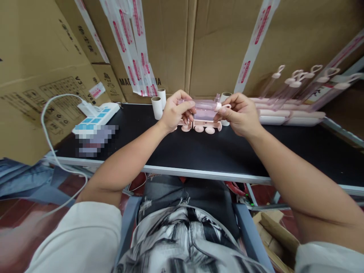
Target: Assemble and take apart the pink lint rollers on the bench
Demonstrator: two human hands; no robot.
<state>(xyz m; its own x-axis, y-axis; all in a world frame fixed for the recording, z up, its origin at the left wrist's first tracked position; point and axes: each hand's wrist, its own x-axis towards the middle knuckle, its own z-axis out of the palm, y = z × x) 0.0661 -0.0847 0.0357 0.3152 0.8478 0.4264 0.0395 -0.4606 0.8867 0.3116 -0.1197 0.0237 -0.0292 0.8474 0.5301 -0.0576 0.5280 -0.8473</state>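
Between my two hands a clear pinkish tube (205, 105) lies roughly level above the table. My left hand (178, 110) is closed around its left end. At the other end, the fingers of my right hand (241, 113) pinch the pale pink cap (218, 107) by its loop handle. Whether the cap is fully seated in the tube I cannot tell. Just behind and below the tube stands a pink wheeled piece like a toy train car (205, 125), with round discs along its front and a translucent purple body. My hands hide part of it.
White cardboard rolls (157, 108) stand left of my hands, another (226, 98) behind my right hand. At right, several capped tubes (294, 87) lean above pink cases (304, 118). A power strip (98, 118) with a white cable lies left. Cardboard (218, 45) walls the black table's (184, 155) back.
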